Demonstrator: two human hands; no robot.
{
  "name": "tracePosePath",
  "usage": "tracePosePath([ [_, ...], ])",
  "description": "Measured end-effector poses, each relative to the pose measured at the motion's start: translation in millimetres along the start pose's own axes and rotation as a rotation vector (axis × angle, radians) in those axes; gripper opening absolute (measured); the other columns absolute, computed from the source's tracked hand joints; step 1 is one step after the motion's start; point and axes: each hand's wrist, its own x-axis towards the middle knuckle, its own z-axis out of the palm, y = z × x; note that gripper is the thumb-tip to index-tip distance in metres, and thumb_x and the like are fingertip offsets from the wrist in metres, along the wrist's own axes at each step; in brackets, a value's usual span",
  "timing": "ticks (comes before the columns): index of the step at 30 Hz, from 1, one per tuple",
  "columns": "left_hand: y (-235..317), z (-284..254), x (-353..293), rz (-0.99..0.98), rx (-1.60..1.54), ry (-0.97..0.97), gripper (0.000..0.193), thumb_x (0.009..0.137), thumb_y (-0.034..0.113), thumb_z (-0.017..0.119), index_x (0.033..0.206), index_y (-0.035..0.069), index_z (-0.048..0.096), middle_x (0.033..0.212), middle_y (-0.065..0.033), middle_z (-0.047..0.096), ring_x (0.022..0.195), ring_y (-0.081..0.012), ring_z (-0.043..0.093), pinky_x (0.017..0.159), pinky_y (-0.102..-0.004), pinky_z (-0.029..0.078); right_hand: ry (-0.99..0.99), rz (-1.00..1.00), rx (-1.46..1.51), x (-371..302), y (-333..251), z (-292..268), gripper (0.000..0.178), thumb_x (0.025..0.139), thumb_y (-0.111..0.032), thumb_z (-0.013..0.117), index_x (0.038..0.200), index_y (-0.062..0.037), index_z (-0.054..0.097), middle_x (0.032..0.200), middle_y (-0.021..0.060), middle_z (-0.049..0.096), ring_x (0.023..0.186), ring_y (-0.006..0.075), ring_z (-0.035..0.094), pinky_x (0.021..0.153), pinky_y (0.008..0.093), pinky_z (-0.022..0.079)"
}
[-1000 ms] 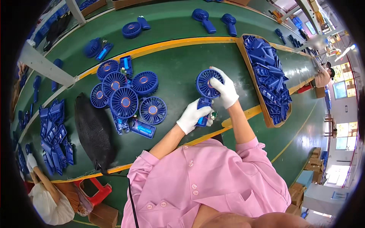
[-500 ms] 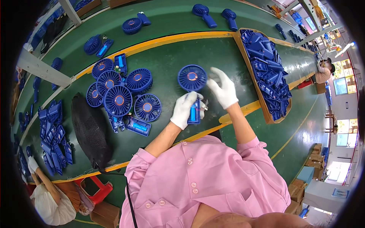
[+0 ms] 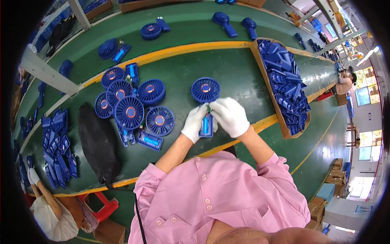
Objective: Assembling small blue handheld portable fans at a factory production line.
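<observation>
A blue handheld fan lies before me, its round grille head point(image 3: 206, 89) resting on the green bench and its opened handle point(image 3: 206, 127) pointing toward me. Inside the handle shows a bright blue battery cell. My left hand point(image 3: 195, 123), in a white glove, is closed around the handle's left side. From the right, my gloved right hand point(image 3: 230, 117) pinches at the handle's top, where a small green circuit board point(image 3: 208, 109) shows between the fingers. Exactly what those fingertips grip is partly hidden. To the left sits a cluster of similar fans point(image 3: 129, 112), some with opened handles.
A cardboard tray point(image 3: 271, 95) of blue handle shells stands at right. At left lie a black mesh bag point(image 3: 96, 142) and a pile of blue shells point(image 3: 57, 142). More fans point(image 3: 151, 31) lie on the green surface behind the yellow edge. A co-worker point(image 3: 55, 215) sits lower left.
My right hand has come down and left from beside the fan head to the top of the handle, its fingers closing there. The left hand still holds the handle.
</observation>
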Motion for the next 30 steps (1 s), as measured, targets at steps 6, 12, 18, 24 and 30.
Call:
tracePosePath([
  [6,-4.0,-6.5,5.1,-0.005,-0.131,0.036,0.038,0.098,0.038,0.053,0.111,0.003,0.059,0.093,-0.0077,0.065,0.084,-0.0166,0.066,0.07,-0.0323,0.057,-0.065,-0.152,0.062,-6.2,-4.0,4.2,0.028,0.074,-0.01,0.072,0.101,-0.0058,0.064,0.083,0.0098,0.063,0.073,0.0286,0.062,0.065,0.0384,0.05],
  [12,3.6,2.7,-0.6,-0.028,-0.044,0.086,0.04,0.097,0.042,0.053,0.104,0.003,0.059,0.088,-0.0089,0.065,0.071,-0.0192,0.067,0.057,-0.0332,0.057,-0.199,0.175,0.218,0.5,2.6,3.4,0.026,0.08,-0.016,0.068,0.105,-0.0109,0.066,0.082,0.0081,0.064,0.075,0.0276,0.063,0.068,0.0361,0.05],
  [18,-10.0,-7.0,12.6,0.046,-0.023,0.227,0.043,0.095,0.045,0.052,0.096,0.003,0.06,0.075,-0.0101,0.063,0.056,-0.0209,0.065,0.049,-0.0342,0.056,-0.201,-0.02,-0.037,7.8,1.8,-0.8,0.023,0.081,-0.015,0.066,0.103,-0.012,0.066,0.081,0.0069,0.064,0.074,0.0282,0.062,0.069,0.0369,0.051],
  [24,1.4,6.5,-0.2,-0.044,0.063,0.098,0.051,0.098,0.048,0.044,0.098,-0.001,0.059,0.076,-0.0156,0.066,0.055,-0.0238,0.065,0.05,-0.0343,0.055,-0.078,0.091,0.077,-7.6,18.7,11.0,0.019,0.08,-0.01,0.066,0.098,-0.0088,0.067,0.076,0.01,0.061,0.071,0.0289,0.06,0.067,0.0393,0.05],
  [30,1.3,7.8,-2.2,-0.018,0.067,0.077,0.054,0.098,0.05,0.043,0.099,-0.002,0.059,0.075,-0.0155,0.066,0.055,-0.0235,0.065,0.049,-0.0335,0.055,-0.21,0.331,0.385,-8.6,24.0,3.4,0.022,0.08,-0.005,0.066,0.102,-0.006,0.067,0.087,0.0114,0.065,0.083,0.0278,0.064,0.072,0.0362,0.052],
])
